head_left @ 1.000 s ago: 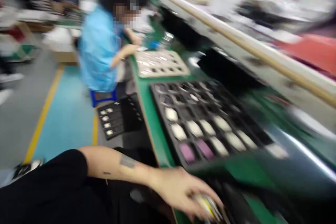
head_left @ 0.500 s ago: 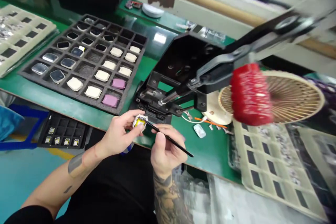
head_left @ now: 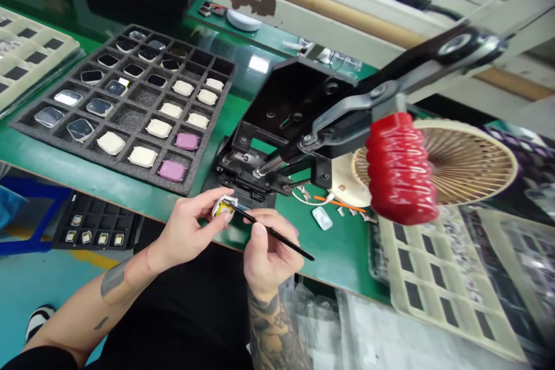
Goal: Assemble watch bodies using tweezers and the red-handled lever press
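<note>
My left hand (head_left: 188,225) pinches a small white watch case (head_left: 225,208), yellow on its open inner side, between thumb and fingers. My right hand (head_left: 273,251) is closed round a slim black pointed tool (head_left: 284,238), gripped like a pen. The tool's tip is at the inside of the case; whether it touches cannot be made out. Both hands are at the front edge of the green bench, before a black clamp press (head_left: 295,104). From the press a lever with a red grip (head_left: 401,167) sticks out to the right.
Left of the press, a dark foam tray (head_left: 173,185) holds watch screens and white and purple cases. A smaller black tray (head_left: 93,219) sits below the bench edge. To the right are a beige fan (head_left: 468,162), a pale compartment tray (head_left: 437,277) and a light-blue piece (head_left: 322,218).
The whole view has shifted, so the bench things appear slightly farther left. Both hands keep their grip, and the tool's tip stays at the watch case.
</note>
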A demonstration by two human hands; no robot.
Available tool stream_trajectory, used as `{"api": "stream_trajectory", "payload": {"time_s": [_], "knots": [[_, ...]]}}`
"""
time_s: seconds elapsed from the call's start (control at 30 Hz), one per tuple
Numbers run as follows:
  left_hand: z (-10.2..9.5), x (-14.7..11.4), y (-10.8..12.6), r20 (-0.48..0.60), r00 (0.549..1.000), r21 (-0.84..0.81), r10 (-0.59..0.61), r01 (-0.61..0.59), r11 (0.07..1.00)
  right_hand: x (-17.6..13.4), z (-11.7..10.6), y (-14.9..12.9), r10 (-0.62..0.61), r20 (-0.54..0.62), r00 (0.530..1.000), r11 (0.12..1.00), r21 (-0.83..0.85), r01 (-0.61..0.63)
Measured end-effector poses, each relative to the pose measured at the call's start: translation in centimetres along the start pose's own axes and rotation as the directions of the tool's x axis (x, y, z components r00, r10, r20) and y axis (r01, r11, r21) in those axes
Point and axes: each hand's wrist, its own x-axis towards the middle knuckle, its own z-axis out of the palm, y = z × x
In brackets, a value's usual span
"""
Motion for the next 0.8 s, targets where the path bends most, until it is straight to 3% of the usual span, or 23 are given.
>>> {"api": "stream_trajectory", "payload": {"time_s": [0.17, 0.33, 0.5, 0.6, 0.7, 0.8], "knots": [[0.1, 0.1, -0.1, -0.006, 1.0, 0.014, 0.02, -0.02, 1.0, -0.4, -0.1, 0.1, -0.024, -0.007, 1.0, 0.999, 0.03, 0.024], [0.0, -0.1, -0.2, -0.029, 0.997, 0.068, 0.073, -0.071, 0.995, -0.6, -0.2, 0.2, 0.052, 0.007, 0.999, 0.998, 0.039, -0.052], [-0.4, -0.1, -0.1, 0.057, 0.996, -0.08, 0.069, -0.065, 0.995, 0.0, -0.6, 0.4, 0.207, 0.106, 0.972, 0.929, 0.291, -0.23], [-0.2, 0.0, 0.0, 0.037, 0.998, -0.125, 0.047, -0.042, 0.991, -0.1, -0.8, 0.2, 0.15, 0.177, 0.973, 0.922, 0.332, -0.202], [0.2, 0.1, 0.1, -0.025, 1.0, -0.166, 0.007, -0.011, 0.986, -0.6, -1.3, -0.3, 0.064, 0.012, 0.998, 0.973, 0.223, -0.065], [0.4, 0.3, 0.1, -0.034, 0.999, -0.209, -0.027, 0.019, 0.978, -0.5, -1.9, -0.7, 0.039, -0.203, 0.978, 0.999, 0.045, -0.03]]}}
